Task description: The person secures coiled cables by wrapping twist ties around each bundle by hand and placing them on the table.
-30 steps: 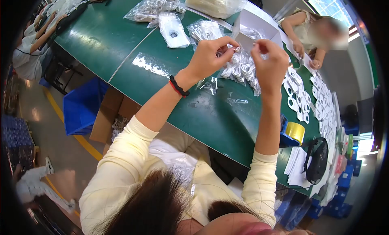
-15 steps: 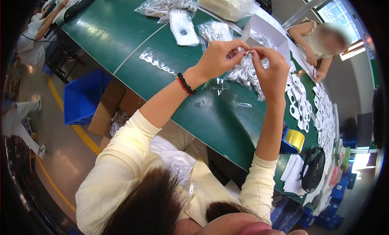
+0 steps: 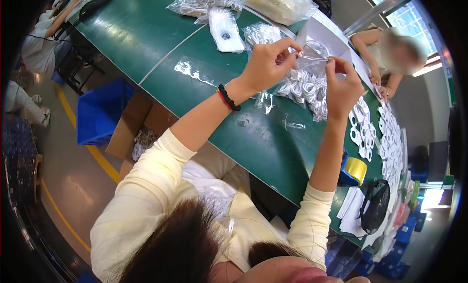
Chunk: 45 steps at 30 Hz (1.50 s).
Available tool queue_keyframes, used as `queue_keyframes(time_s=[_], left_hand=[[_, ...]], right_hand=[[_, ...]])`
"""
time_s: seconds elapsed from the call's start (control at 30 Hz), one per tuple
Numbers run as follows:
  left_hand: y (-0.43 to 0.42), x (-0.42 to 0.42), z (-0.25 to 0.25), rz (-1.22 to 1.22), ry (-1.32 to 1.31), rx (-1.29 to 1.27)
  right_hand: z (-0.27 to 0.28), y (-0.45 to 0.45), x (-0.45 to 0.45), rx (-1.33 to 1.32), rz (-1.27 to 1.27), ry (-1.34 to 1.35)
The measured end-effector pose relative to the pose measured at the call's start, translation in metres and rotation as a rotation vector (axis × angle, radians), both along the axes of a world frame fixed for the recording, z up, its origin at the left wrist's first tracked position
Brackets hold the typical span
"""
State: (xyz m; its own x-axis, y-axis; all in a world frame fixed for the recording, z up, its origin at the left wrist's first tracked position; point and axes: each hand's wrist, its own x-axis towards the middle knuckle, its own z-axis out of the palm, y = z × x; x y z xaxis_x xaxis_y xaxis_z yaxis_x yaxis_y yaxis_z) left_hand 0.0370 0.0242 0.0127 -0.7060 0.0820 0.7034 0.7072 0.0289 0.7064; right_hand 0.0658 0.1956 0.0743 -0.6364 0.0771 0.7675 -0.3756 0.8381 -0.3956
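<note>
1. Small whitish piece (image 3: 300, 54), and it's up in the air above the bench (image 3: 273, 151), toward the far edge: one of it, pinched at the left fingertips.
2. Out left, off the near edge: one blue bin (image 3: 100, 112) and one carton (image 3: 127, 132) on the floor side.
3. Along the far edge, left of the hands: one bag of coiled white cables (image 3: 204, 4), loops too tangled to count, and one stack of flat packets (image 3: 225, 32) just nearer.
4. Left hand (image 3: 265, 63): thumb and forefinger grasping that piece, one dark bracelet (image 3: 227, 98) at the wrist. Danger here: so slight a grip could let the piece slip into the clutter below.
5. One cable heap (image 3: 309, 88) sits under and between the hands, again past counting. A dropped piece could vanish among those white loops, colour being the cause.
6. Right hand (image 3: 345, 90): thumb and forefinger pinched together, seemingly on a pale strand (image 3: 321, 59). Cord or plastic? Can't tell. Pull too hard and it could spring free.
7. Right of that, two spreads of white ring pieces (image 3: 363, 136), overlapping, uncountable; one tape dispenser (image 3: 355, 171) nearer, just beside the right forearm, so a careless elbow might nudge it.
8. Near right corner: one dark pouch (image 3: 375, 207) beside some papers (image 3: 348, 212).
</note>
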Motion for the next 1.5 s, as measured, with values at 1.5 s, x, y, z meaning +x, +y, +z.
queue_keyframes(time_s=[1.5], left_hand=[[-0.214,-0.008,-0.038,0.115,-1.023,-0.339]], right_hand=[[-0.04,-0.026,0.01,0.297,0.52,-0.944]])
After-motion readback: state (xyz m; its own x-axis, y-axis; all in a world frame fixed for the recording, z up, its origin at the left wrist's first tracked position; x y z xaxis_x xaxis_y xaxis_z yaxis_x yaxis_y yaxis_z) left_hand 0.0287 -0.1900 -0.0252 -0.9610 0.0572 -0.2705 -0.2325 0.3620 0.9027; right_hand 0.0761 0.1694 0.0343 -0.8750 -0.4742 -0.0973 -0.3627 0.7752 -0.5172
